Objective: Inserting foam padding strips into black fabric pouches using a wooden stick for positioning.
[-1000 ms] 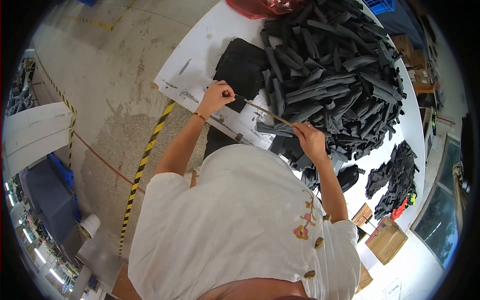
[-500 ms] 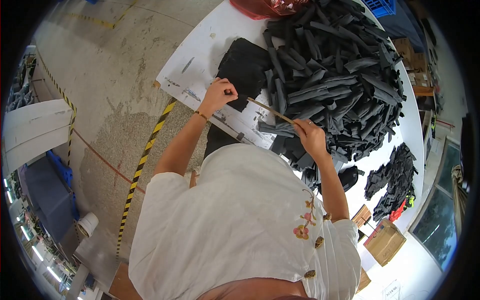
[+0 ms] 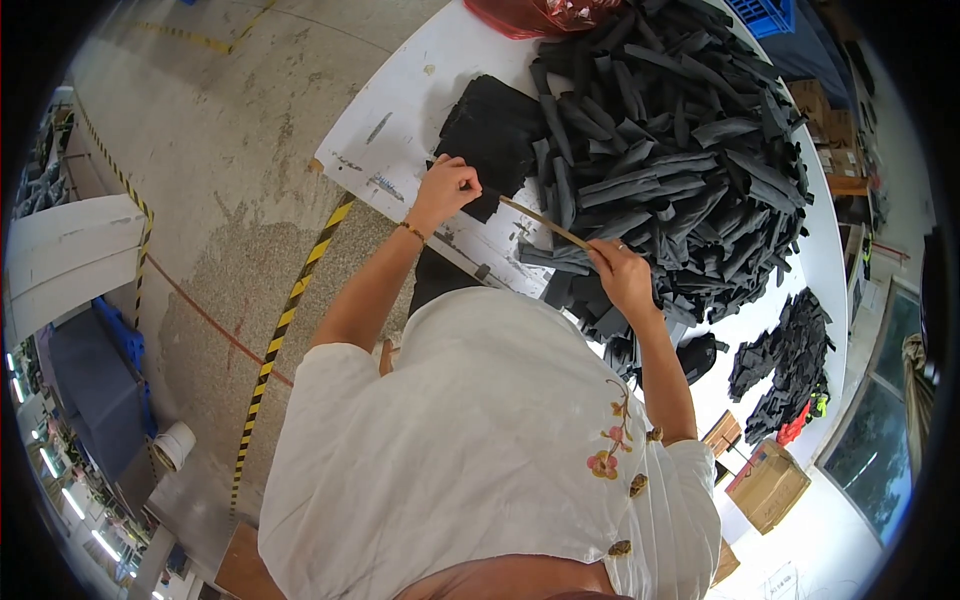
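A thin tan stick (image 3: 545, 222) is in my right hand (image 3: 624, 276), its fingers wrapped round the near end. The stick's far tip points left, toward the near edge of a flat black fabric stack (image 3: 492, 132) on the table. My left hand (image 3: 447, 190) is closed in a pinch at the stack's near left edge, beside the stick's tip. Whatever lies between those fingertips is too small or dark to make out. Just right of the stack rises a big heap of rolled black fabric pieces (image 3: 665, 165).
The white table (image 3: 385, 135) has a curved rim. At its far side lies a red plastic bag (image 3: 540, 15), near a blue crate (image 3: 765, 14). A smaller pile of black pieces (image 3: 782, 350) sits at the right, above a cardboard box (image 3: 768, 485). Yellow-black tape (image 3: 290, 320) marks the floor.
My left hand has shifted slightly to the right, toward the stick's tip. The right hand and stick have hardly moved.
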Available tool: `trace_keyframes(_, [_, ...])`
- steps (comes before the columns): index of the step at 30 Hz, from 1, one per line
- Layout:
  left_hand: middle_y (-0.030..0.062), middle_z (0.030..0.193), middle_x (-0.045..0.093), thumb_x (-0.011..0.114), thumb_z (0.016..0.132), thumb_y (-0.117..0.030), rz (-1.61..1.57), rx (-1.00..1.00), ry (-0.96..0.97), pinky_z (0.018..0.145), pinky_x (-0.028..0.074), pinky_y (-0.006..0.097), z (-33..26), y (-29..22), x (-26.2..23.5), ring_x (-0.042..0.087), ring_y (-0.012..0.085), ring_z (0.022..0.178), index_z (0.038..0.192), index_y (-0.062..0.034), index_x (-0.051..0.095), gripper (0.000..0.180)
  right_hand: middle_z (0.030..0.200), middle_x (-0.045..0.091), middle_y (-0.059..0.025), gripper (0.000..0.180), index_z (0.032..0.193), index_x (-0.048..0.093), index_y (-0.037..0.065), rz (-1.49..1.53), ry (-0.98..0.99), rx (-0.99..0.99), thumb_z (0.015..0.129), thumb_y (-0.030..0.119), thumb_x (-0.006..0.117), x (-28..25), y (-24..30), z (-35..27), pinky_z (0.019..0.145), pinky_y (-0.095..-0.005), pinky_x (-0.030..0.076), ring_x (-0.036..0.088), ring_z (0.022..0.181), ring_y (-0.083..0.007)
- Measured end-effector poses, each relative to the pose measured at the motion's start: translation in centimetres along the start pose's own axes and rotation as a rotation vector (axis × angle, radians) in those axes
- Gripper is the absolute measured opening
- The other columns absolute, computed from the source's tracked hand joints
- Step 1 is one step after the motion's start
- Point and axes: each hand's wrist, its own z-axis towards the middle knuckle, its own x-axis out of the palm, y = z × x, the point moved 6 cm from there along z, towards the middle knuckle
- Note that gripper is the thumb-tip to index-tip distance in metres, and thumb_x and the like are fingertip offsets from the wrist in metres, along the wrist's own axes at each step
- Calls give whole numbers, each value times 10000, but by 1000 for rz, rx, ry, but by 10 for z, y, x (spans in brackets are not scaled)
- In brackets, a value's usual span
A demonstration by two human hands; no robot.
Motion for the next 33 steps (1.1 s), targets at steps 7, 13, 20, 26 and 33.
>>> trace_keyframes(7, [15, 631, 469, 752, 631, -84, -50, 57, 6, 607, 397, 321, 2, -22, 9, 453, 211, 665, 635, -98, 600, 152, 822, 632, -124, 145, 969, 659, 63, 10, 15, 4, 855, 140, 613, 14, -3, 3, 620, -373, 506, 624, 711, -317])
trace_keyframes(13, [19, 633, 489, 749, 639, -80, -17, 81, -79, 630, 412, 325, 6, -28, -3, 477, 217, 676, 648, -93, 610, 140, 793, 622, -133, 160, 992, 658, 69, 78, -11, 67, 856, 136, 608, 20, 0, 3, 619, -381, 498, 620, 709, -320])
trace_keyframes(20, [6, 647, 527, 760, 633, -71, -49, -33, 8, 649, 427, 334, 2, -15, -8, 491, 202, 691, 665, -96, 617, 149, 805, 635, -142, 174, 998, 664, 63, 130, 32, 85, 848, 140, 620, 18, -3, 8, 623, -367, 498, 623, 705, -316])
trace_keyframes(26, [8, 656, 532, 745, 640, -66, 9, 36, 24, 654, 445, 329, 6, -24, -7, 505, 215, 724, 671, -97, 603, 149, 811, 637, -139, 173, 992, 670, 69, 137, 27, 76, 841, 140, 626, 19, -3, 12, 624, -371, 502, 625, 707, -319])
trace_keyframes(33, [-5, 696, 544, 733, 631, -91, 39, 171, 54, 681, 449, 337, 8, -41, 8, 513, 225, 770, 668, -115, 614, 127, 874, 651, -147, 186, 1013, 665, 73, 76, 48, 50, 846, 140, 617, 25, -2, 20, 668, -385, 509, 634, 764, -329])
